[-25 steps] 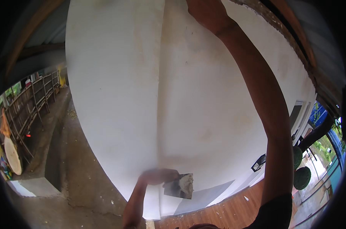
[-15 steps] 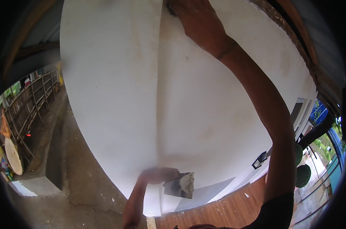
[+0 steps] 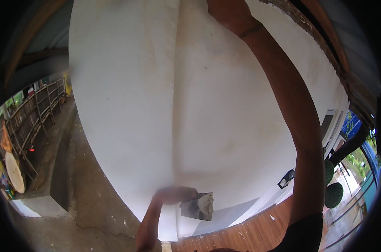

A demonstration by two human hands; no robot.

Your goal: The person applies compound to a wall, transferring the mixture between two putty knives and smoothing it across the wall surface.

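My left hand (image 3: 172, 194) is low on the white wall panel (image 3: 121, 101), closed on a square metal putty blade (image 3: 197, 206) that has pale, crusty filler along its right side. My right hand (image 3: 229, 14) is raised high against the panel's upper part, just right of a vertical seam. Its fingers are cut off by the top edge of the view, so I cannot see what they hold. The panel around the seam shows faint beige, smudged patches.
A dark wall lamp (image 3: 286, 178) and green round shapes (image 3: 333, 194) are at the right. A stick fence (image 3: 45, 105) and pale oval board (image 3: 15, 170) stand left by a concrete ledge (image 3: 35, 208). Wooden flooring (image 3: 245, 229) lies below; roof beams (image 3: 28, 35) are overhead.
My right hand moved left and down, showing a dark item at its fingertips, and is now back up and right at the top edge. My left hand and blade barely shifted.
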